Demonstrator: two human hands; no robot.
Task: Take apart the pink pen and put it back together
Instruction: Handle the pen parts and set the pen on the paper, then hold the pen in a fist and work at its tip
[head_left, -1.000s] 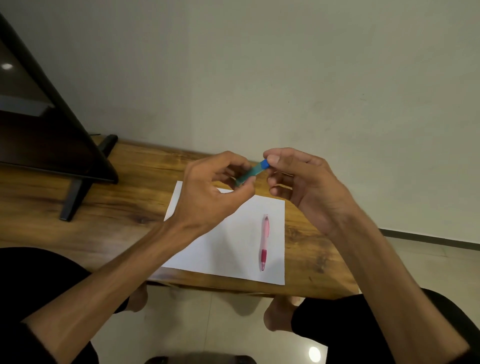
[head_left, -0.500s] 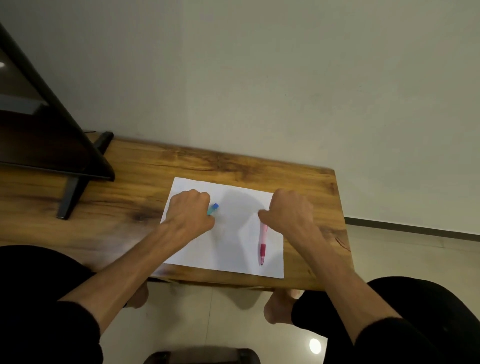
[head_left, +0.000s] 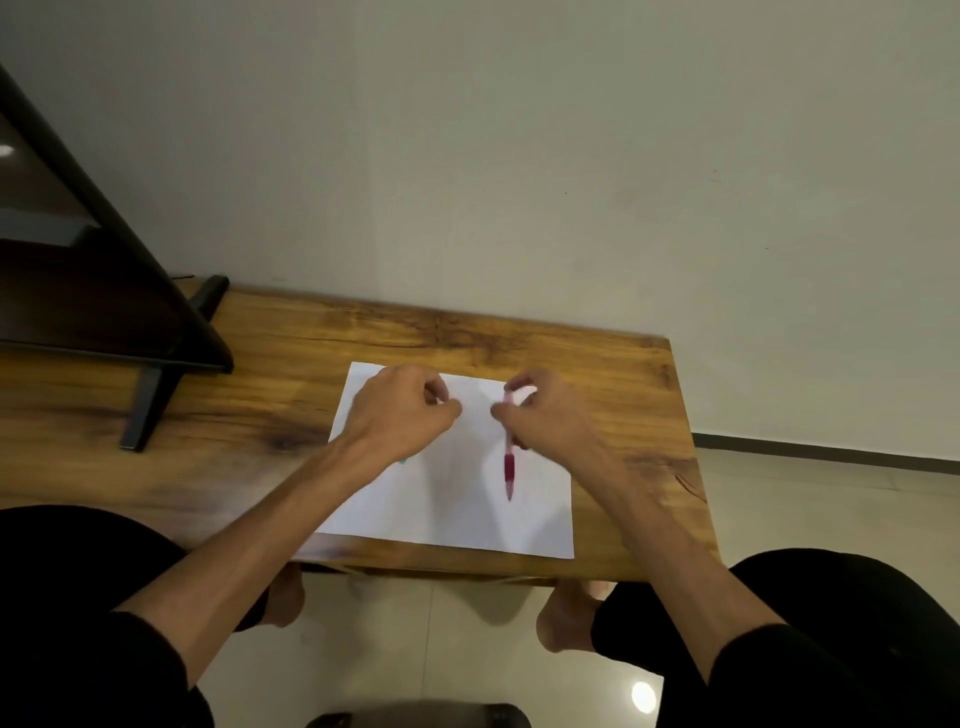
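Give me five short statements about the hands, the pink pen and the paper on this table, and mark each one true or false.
1. The right hand grips the pink pen. True.
2. The pink pen is over the bare wood of the table, off the paper. False: it is over the white sheet of paper.
3. The left hand also holds the pink pen. False: it is apart from the pen, fingers curled, over the left half of the sheet; whether it holds anything cannot be told.
4. The pen's darker end points toward the person. True.
5. The pen already lies in separate pieces. False: it shows as one piece.
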